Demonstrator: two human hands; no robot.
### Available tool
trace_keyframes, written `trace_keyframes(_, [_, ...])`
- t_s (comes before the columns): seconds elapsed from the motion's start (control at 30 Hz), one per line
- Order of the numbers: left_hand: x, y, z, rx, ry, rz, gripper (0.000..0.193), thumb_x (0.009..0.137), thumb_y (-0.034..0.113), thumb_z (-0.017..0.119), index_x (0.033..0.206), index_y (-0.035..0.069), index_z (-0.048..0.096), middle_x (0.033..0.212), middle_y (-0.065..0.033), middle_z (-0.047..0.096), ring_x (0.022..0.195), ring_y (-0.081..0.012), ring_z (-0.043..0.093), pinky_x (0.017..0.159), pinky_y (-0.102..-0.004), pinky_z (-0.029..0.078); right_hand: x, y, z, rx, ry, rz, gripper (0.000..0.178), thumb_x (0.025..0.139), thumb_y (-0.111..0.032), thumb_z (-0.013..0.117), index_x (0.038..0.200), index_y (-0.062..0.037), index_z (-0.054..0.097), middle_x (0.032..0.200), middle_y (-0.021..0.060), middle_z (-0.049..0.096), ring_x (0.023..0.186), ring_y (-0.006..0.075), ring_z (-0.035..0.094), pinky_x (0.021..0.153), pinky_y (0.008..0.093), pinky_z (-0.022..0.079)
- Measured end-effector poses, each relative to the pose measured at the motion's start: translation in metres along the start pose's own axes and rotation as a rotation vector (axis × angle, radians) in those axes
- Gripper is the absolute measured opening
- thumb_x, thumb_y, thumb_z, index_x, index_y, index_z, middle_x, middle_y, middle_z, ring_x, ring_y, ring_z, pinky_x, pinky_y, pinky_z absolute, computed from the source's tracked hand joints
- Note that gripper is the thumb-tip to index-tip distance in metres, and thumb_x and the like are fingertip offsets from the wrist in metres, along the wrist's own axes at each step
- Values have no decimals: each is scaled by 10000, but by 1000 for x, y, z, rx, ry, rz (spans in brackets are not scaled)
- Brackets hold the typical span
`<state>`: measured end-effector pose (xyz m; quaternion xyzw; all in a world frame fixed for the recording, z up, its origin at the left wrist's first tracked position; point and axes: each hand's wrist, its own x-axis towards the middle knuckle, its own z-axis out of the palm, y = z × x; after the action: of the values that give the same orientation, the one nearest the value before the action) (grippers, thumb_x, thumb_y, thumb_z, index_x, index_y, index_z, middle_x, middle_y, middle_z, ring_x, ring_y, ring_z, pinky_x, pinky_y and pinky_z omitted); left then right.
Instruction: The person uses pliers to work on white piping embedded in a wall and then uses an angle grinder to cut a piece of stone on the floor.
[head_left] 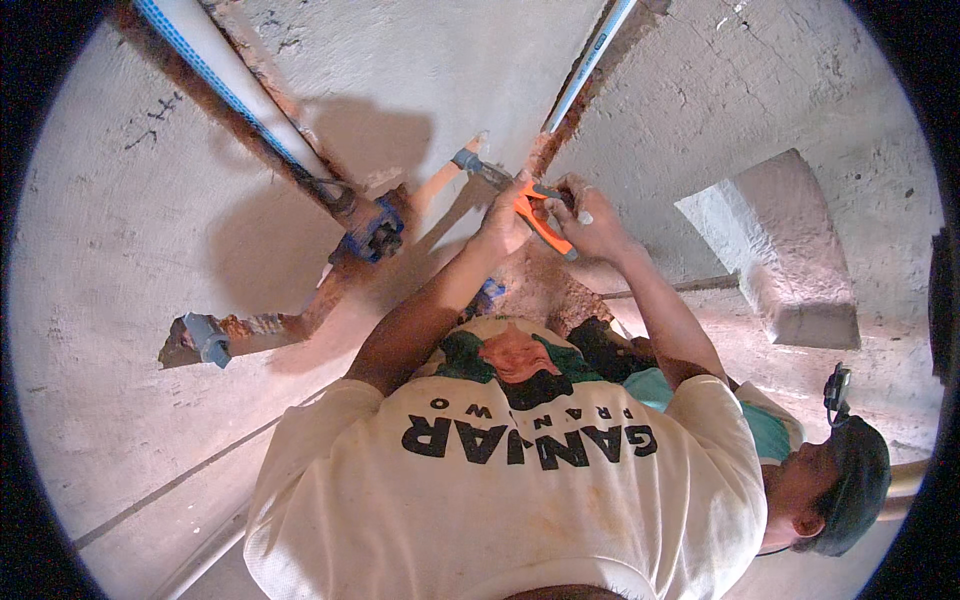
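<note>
My left hand (505, 222) is closed around the pivot area of a pair of pliers (547, 232) with orange handles. Beyond its fingers, the metal jaws point up and left toward a small grey pipe fitting (467, 160); whether they grip it is hard to make out. Curled fingers of my right hand (598, 228) close on the upper handle, while the lower handle sticks out between both hands. A small whitish spot shows at the right thumb, too small to name.
A white-and-blue pipe (235, 80) runs in a wall groove to a blue fitting (375, 235). Another pipe (590, 65) lies in a groove above my hands. A grey fitting (207, 338) protrudes at left. Close on my right is a person in a dark cap (858, 480).
</note>
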<state>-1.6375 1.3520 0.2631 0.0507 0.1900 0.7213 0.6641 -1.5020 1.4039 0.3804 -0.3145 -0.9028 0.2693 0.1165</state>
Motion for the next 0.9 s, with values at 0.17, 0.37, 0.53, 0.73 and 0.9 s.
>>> trace_keyframes(0.17, [1, 3, 7, 0, -12, 59, 333, 814, 330, 722, 971, 96, 543, 891, -53, 587, 792, -189, 575, 672, -332, 482, 4, 8, 2, -71, 39, -4, 222, 889, -224, 568, 963, -15, 552, 838, 188, 618, 830, 312, 623, 716, 423, 460])
trace_keyframes(0.37, [0, 3, 18, -15, -3, 125, 315, 811, 292, 726, 975, 94, 544, 904, -54, 597, 805, -187, 587, 695, -324, 485, 6, 13, 1, -69, 45, -73, 218, 874, -231, 574, 930, -21, 554, 862, 202, 600, 819, 355, 605, 725, 425, 456])
trace_keyframes(0.53, [0, 5, 11, 12, -28, 123, 306, 807, 281, 730, 974, 95, 553, 884, -46, 601, 788, -179, 589, 701, -315, 486, 8, -2, -5, -87, 0, -38, 219, 866, -220, 584, 926, -12, 554, 812, 202, 579, 775, 350, 594, 709, 435, 454])
trace_keyframes(0.73, [-3, 4, 24, 4, -59, 121, 291, 813, 266, 728, 983, 91, 571, 888, -41, 601, 780, -170, 583, 695, -307, 481, 9, -7, -14, 40, 40, -141, 208, 852, -195, 602, 911, -2, 549, 744, 203, 578, 726, 341, 593, 676, 449, 439])
trace_keyframes(0.9, [6, 7, 10, -9, -13, 144, 290, 815, 250, 727, 994, 84, 571, 899, -39, 596, 797, -174, 582, 692, -306, 481, 15, -8, -11, -7, -10, -108, 218, 853, -194, 599, 937, 1, 545, 756, 200, 596, 747, 344, 598, 685, 452, 450])
